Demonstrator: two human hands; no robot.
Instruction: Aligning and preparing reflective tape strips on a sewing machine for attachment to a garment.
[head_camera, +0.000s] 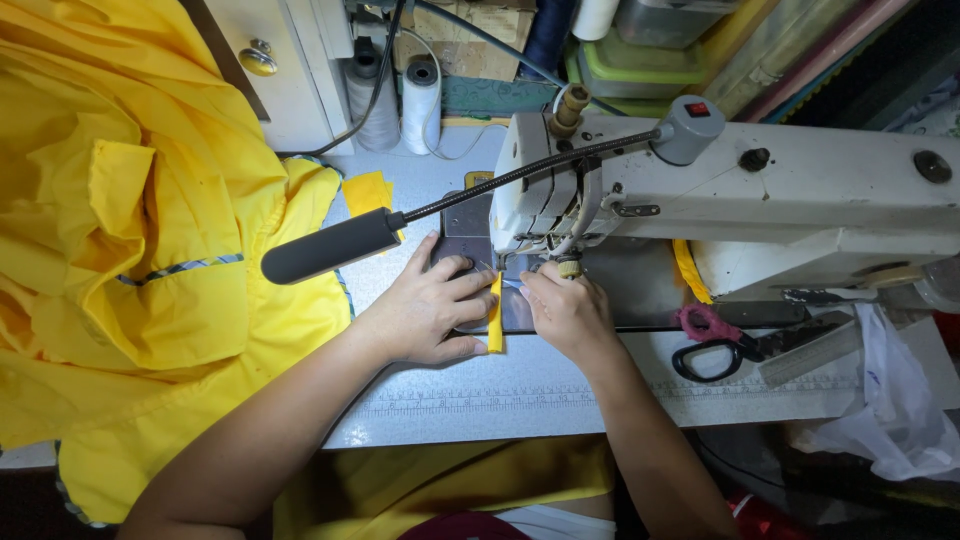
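Head view: narrow yellow strip (495, 318) flat under sewing machine (740, 200) needle, pinned between spread left hand (435, 310) and right hand (568, 312) with fingers pressed together, near end unfed so seam looks barely started, yellow garment (130, 250) heaped far left on counter (520, 390).

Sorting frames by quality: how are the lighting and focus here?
Head view: bright light on the yellow cloth and the table around both hands, left hand, right hand; bottom edge and right corners fall into dark shadow; focus sharp, slight wide-angle bending.
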